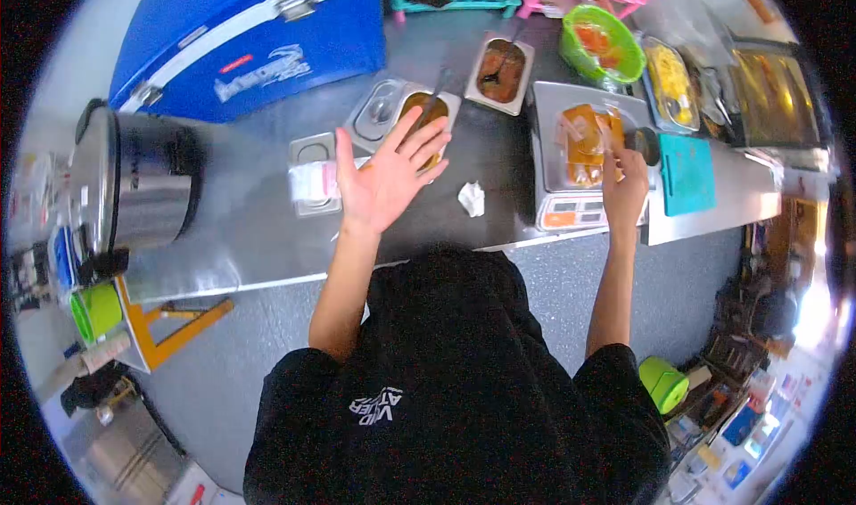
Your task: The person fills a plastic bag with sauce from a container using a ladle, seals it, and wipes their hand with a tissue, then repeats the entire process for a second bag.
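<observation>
My left hand [390, 180] is raised over the counter, palm up, with its fingers spread and nothing in it. Below its fingertips lies a steel container of brown sauce [426, 113] with a utensil in it. My right hand [628, 184] is over a digital scale [542, 184], its fingers pinched at the edge of flat orange-brown sauce packets [584, 144] on the weighing tray. The fingertips partly hide the pinched edge. A crumpled white wrapper [471, 199] rests between the hands. Left of my left hand is a small steel lid [312, 204] with a white-and-pink packet.
Another steel sauce container [501, 73] stands behind, near a green basket [624, 55] and a tray of yellow food [670, 82]. A teal board [687, 173] is at right. A blue cooler [250, 41] and a large steel pot [147, 175] take up the left.
</observation>
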`<state>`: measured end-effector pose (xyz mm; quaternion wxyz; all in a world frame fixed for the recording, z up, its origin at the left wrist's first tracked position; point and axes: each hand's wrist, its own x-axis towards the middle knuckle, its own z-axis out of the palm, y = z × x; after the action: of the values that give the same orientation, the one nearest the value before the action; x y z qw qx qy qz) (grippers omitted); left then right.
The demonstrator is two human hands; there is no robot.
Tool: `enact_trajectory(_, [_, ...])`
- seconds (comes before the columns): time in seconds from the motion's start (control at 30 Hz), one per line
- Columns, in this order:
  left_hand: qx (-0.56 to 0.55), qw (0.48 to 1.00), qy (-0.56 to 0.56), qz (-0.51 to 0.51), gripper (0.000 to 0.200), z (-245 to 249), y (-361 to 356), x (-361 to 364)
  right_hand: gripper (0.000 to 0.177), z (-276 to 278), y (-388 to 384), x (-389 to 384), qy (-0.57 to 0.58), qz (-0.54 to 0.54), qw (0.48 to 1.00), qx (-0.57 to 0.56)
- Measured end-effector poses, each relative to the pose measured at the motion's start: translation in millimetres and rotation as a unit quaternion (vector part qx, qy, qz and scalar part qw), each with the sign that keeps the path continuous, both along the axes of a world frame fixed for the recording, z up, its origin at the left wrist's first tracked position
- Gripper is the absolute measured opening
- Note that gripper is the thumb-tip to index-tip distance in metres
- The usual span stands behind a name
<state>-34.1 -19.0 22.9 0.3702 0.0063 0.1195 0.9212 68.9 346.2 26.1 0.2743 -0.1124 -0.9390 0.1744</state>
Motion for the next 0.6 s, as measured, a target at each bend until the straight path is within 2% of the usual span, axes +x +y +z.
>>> enact_trajectory(0.13, [0.007,0.999,-0.034,0.038,0.111,2,-17,5,0.011,-65,-36,-6,-0.057,0.053,0.993,-0.087])
enact_trajectory(0.17, [0.003,0.998,-0.035,0.045,0.111,1,-21,7,0.010,-85,-57,-7,-0.066,0.081,0.979,-0.177])
enact_trajectory(0.2, [0.001,0.998,-0.036,0.049,0.110,0,-25,8,0.008,-102,-77,-6,-0.103,0.128,0.968,-0.190])
enact_trajectory(0.23, [0.000,0.998,-0.037,0.050,0.110,-1,-27,9,0.014,-131,-87,-3,-0.118,0.176,0.966,-0.147])
enact_trajectory(0.27, [-0.007,0.998,-0.038,0.051,0.108,0,-28,10,0.021,-149,-103,2,-0.177,0.169,0.952,-0.184])
enact_trajectory(0.3, [-0.015,0.998,-0.037,0.053,0.106,3,-30,11,0.028,-156,-115,5,-0.212,0.197,0.950,-0.121])
enact_trajectory(0.33, [-0.024,0.997,-0.036,0.056,0.104,6,-31,13,0.030,-159,-131,9,-0.184,0.188,0.957,-0.120])
enact_trajectory(0.47, [-0.035,0.998,-0.028,0.052,0.103,11,-34,16,0.030,-159,-147,10,-0.250,0.172,0.949,-0.086])
enact_trajectory(0.57, [-0.040,0.998,-0.024,0.047,0.103,17,-30,19,0.031,-168,-133,4,-0.179,0.167,0.960,-0.135])
enact_trajectory(0.6, [-0.036,0.998,-0.018,0.044,0.104,18,-30,19,0.032,-153,-133,0,-0.181,0.137,0.948,-0.222])
